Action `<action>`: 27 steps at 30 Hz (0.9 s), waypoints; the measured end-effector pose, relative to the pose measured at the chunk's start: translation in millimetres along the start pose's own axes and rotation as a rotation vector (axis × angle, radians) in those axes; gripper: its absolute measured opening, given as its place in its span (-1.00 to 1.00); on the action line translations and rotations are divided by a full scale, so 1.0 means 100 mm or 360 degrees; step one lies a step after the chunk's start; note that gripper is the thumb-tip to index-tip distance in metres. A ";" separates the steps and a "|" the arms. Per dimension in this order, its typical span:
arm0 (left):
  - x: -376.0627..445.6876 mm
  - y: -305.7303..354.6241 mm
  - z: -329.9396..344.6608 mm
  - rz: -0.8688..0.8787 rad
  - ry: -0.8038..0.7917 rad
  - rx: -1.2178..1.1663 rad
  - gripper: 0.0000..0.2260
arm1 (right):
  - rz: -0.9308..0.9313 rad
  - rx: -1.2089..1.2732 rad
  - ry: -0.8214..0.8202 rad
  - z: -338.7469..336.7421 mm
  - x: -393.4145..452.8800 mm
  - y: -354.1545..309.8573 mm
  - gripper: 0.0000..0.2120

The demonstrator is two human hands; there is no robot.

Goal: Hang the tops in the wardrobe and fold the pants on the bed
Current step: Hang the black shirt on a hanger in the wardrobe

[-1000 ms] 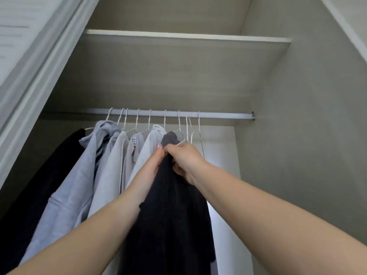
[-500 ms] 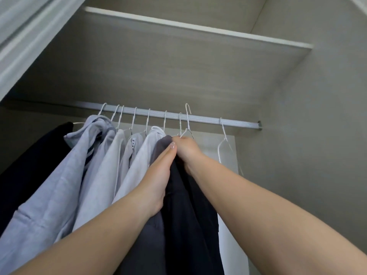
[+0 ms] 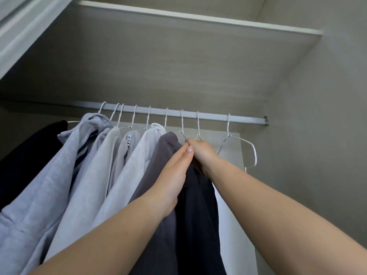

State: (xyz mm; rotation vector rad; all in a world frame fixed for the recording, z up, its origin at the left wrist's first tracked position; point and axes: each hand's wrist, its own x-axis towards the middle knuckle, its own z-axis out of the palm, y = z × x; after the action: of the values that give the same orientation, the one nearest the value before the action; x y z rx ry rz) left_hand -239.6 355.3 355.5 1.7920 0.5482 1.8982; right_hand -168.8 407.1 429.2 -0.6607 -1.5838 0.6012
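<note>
Wardrobe (image 3: 307, 135) interior seen from below, rail (image 3: 208, 116) running under a shelf (image 3: 178, 46). Row of white wire hangers on the rail, tops packed together toward the left: black garment (image 3: 29, 155) far left, blue-grey hoodie (image 3: 65, 165) next, then pale grey tops (image 3: 103, 165), a light hooded top (image 3: 139, 159), then dark grey top (image 3: 155, 175). Dark navy top (image 3: 198, 205) hangs just right of the dark grey one, its hanger hook (image 3: 198, 124) over the rail. Right hand (image 3: 202, 153) is up at the navy top's neck, fingers curled round the hanger and fabric there, gripping; exact finger placement hidden by the back of the hand. Left hand (image 3: 176, 175) lies flat, fingers straight and together, pressed edge-on between the dark grey top and the navy top, fingertips touching the right hand near the collar; it holds nothing. Both forearms reach up from the bottom of the view, left crossing over the dark grey top's front. Empty white hanger (image 3: 240, 147) hangs on the rail to the right of the navy top, apart from it, tilted, near the rail's end bracket (image 3: 265, 121). Pale back panel (image 3: 234, 225) visible behind and below the right forearm. Wardrobe door frame (image 3: 23, 32) at upper left. Pants and bed out of view.
</note>
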 end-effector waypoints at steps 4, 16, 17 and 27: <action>-0.13 -0.09 0.00 0.0032 0.0049 -0.0032 -0.76 | -0.0177 0.0081 -0.0017 -0.02 -0.20 0.11 -0.76; -1.63 0.31 -0.26 -0.0127 0.0388 0.0475 -0.67 | -0.0552 0.0240 -0.0338 0.01 -1.66 0.48 -0.47; -1.86 0.40 -0.28 -0.0181 0.0440 0.0552 -0.67 | -0.0534 0.0301 -0.0409 0.08 -1.85 0.52 -0.47; -4.39 1.21 -0.04 -0.0651 0.1098 0.0942 -0.70 | -0.0253 0.0792 -0.1259 0.31 -3.95 0.52 -0.58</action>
State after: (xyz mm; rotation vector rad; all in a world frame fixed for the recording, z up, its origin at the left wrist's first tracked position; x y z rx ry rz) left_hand -235.0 -0.3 70.5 1.1064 1.7168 2.1429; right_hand -163.8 161.4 114.6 0.1126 -2.0615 1.1754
